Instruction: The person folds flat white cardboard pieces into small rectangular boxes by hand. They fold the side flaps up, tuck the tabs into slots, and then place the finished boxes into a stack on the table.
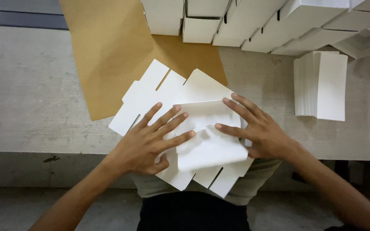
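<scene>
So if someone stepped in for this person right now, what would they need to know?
Left hand: open, flat on the white die-cut box blank.
Right hand: open, fingertips pressing the folded-over panel.
The blank lies partly on brown paper, overhanging the table edge.
Done: one panel folded over, finished white boxes stacked at the back.
Left: the slotted flaps lie unfolded; a pile of flat blanks waits at right.

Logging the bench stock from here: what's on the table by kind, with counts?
Flat white card blank, under both hands: 1
Brown paper sheet: 1
Stack of folded white cards, right side: 1
Made-up white boxes, back row: cannot count, cut off by frame
Total countable: 3
</scene>
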